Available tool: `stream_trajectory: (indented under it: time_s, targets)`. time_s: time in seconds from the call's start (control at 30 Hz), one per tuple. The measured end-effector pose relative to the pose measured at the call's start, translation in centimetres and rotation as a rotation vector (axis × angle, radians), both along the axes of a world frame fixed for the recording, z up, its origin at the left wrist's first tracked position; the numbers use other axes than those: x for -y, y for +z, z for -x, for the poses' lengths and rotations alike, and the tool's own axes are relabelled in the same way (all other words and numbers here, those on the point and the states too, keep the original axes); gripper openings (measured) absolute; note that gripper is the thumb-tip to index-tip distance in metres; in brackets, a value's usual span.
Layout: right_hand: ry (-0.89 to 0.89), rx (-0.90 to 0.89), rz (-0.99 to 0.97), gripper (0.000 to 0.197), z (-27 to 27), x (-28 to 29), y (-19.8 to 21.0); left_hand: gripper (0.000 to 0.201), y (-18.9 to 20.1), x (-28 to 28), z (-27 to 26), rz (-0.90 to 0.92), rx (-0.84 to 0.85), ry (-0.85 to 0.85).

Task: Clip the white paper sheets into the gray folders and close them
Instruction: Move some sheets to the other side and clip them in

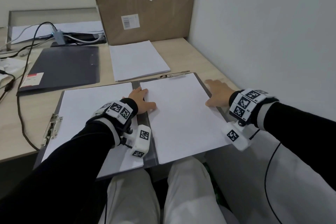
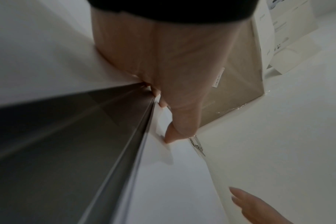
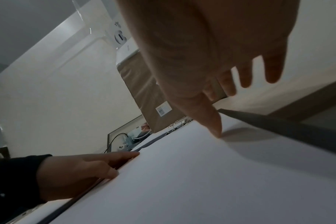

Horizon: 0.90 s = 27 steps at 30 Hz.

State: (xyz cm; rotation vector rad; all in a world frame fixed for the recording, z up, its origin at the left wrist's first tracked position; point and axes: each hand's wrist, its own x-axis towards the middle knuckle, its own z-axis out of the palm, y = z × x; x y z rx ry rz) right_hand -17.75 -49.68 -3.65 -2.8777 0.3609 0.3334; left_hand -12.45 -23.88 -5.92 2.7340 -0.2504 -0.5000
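A gray folder (image 1: 151,143) lies open in front of me, with white sheets on both halves. The left sheets (image 1: 91,107) sit under a metal clip (image 1: 51,129) at the left edge. The right sheets (image 1: 181,114) reach up to a second clip (image 1: 174,75) at the far edge. My left hand (image 1: 145,98) rests by the spine, fingers along the right sheets' left edge (image 2: 161,128) and thumb on top. My right hand (image 1: 216,92) lies at their right edge, thumb (image 3: 213,124) on the paper and fingers spread past the folder's rim (image 3: 278,125).
A loose stack of white sheets (image 1: 138,60) lies behind the folder. A closed gray folder (image 1: 63,67) is at the left, with cables (image 1: 27,56) and a metal tray (image 1: 11,23) beyond. A cardboard box (image 1: 145,14) stands at the back; a white wall is on the right.
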Motion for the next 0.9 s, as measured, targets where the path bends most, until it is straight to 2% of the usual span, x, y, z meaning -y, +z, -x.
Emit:
stream_trajectory:
  time_s: [0.07, 0.17, 0.33, 0.57, 0.63, 0.77, 0.83, 0.9]
  targets:
    - [0.113, -0.049, 0.001, 0.073, -0.6, -0.5, 0.0, 0.089, -0.2, -0.1, -0.2, -0.012, -0.004, -0.003]
    - [0.203, -0.127, -0.001, 0.075, -1.7, -1.2, -0.2, 0.083, -0.4, 0.0, -0.3, -0.030, 0.011, -0.022]
    - [0.238, -0.240, 0.045, 0.105, -3.2, -1.5, -1.6, 0.081, -0.5, 0.0, -0.7, -0.050, 0.015, -0.054]
    - [0.236, -0.245, 0.043, 0.108, -3.5, -1.1, -2.6, 0.089, 1.0, 0.8, -2.5, -0.210, -0.043, -0.097]
    - [0.234, -0.232, 0.043, 0.108, -3.6, -1.1, -2.7, 0.093, 1.9, 2.0, -3.4, -0.195, 0.012, -0.091]
    - [0.228, -0.233, 0.033, 0.109, -3.6, -1.1, -2.9, 0.077, 3.4, 5.4, -5.6, -0.093, 0.148, -0.076]
    - [0.223, -0.232, 0.023, 0.109, -3.7, -1.0, -2.9, 0.071, 3.7, 7.1, -6.9, -0.088, 0.156, -0.111]
    - [0.225, -0.224, 0.022, 0.110, -3.9, -0.9, -3.1, 0.062, 3.8, 8.7, -7.8, 0.000, 0.108, -0.158]
